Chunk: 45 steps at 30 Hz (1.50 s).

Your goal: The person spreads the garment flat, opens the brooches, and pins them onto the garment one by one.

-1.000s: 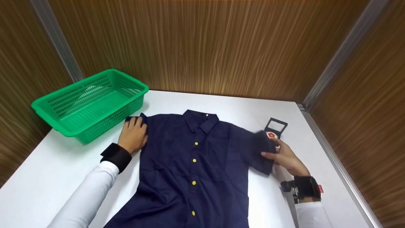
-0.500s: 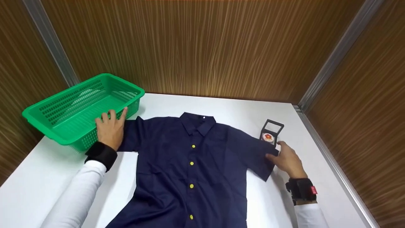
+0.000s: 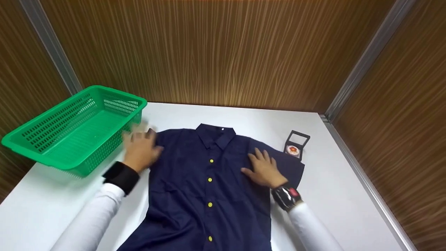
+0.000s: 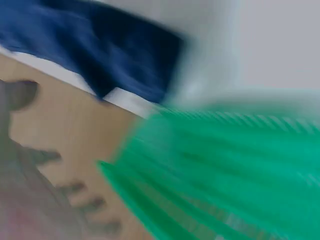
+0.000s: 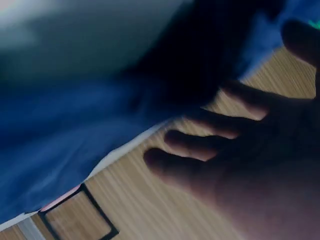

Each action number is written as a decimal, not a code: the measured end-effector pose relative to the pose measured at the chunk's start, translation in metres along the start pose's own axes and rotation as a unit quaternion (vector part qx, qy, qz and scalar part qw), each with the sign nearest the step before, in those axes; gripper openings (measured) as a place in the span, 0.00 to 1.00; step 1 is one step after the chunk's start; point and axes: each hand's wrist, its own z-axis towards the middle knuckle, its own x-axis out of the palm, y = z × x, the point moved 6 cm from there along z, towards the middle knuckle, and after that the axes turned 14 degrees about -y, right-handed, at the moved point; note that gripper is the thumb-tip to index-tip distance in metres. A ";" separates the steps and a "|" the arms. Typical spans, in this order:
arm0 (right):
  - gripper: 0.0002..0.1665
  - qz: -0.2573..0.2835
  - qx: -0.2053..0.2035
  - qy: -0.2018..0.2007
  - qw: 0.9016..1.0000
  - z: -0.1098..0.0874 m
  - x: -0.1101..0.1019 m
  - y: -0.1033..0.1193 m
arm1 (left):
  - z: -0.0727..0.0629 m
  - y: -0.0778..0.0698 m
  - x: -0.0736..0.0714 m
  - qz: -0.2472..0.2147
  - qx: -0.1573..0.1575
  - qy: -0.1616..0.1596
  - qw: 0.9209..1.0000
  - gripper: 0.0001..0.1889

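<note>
A dark navy short-sleeved shirt with yellow buttons lies spread front up, collar at the far end. Over its left sleeve and shoulder is my left hand, blurred, with fingers spread; I cannot tell whether it touches the cloth. Most of that sleeve is hidden. My right hand is over the shirt's right chest near the other sleeve, fingers straight and apart. In the right wrist view, the fingertips show beside the blue cloth with nothing in them. The left wrist view shows spread fingers near the green basket.
The green plastic basket stands at the back left of the white table, near the shirt's sleeve. A small open black case with a red-flowered round piece sits just beyond the right sleeve. Wood-patterned panels enclose the back and sides.
The basket has shifted left, away from the shirt. My left hand has moved from the basket back to the left sleeve. My right hand has let go of the right sleeve and moved left.
</note>
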 end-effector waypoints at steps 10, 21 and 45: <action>0.46 -0.029 0.048 0.063 0.996 0.047 0.032 -0.006 | -0.006 -0.078 0.070 -0.140 0.041 0.264 0.953 0.43; 0.48 -0.030 0.054 0.097 0.993 0.075 0.030 -0.016 | 0.011 -0.080 0.075 -0.115 0.017 0.294 0.949 0.46; 0.51 -0.008 0.018 0.094 0.995 0.109 0.023 -0.044 | 0.026 -0.098 0.075 -0.106 -0.031 0.298 0.948 0.48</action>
